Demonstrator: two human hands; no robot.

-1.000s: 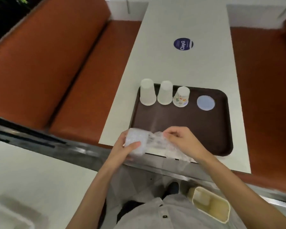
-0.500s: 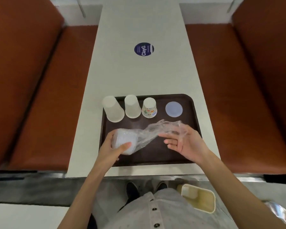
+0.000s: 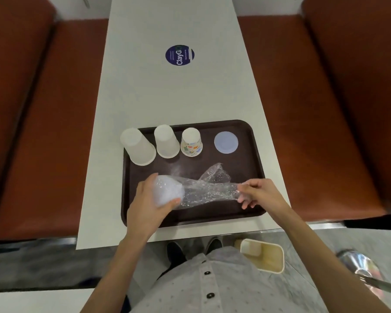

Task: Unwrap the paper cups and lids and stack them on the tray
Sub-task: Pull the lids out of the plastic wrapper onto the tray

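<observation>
A dark brown tray [image 3: 255, 168] lies on the white table. Along its far edge stand three upside-down cups: a large white cup [image 3: 137, 146], a second white cup [image 3: 166, 141] and a printed cup [image 3: 191, 142]. A single white lid [image 3: 226, 142] lies flat to their right. My left hand [image 3: 148, 204] grips a stack of white lids [image 3: 167, 192] still inside a clear plastic sleeve [image 3: 208, 189]. My right hand [image 3: 259, 194] pinches the sleeve's loose end, stretching it out to the right above the tray.
The white table [image 3: 172, 91] carries a round blue sticker [image 3: 179, 54]. Brown bench seats [image 3: 54, 123] flank it on both sides. Below the table's near edge, a cream bin [image 3: 263, 257] stands by my feet, and a shiny metal object [image 3: 359, 265] is at the lower right.
The view shifted so the tray is centred. My right hand has closed on the sleeve's end and pulled it taut to the right; my left hand keeps its hold on the lid stack.
</observation>
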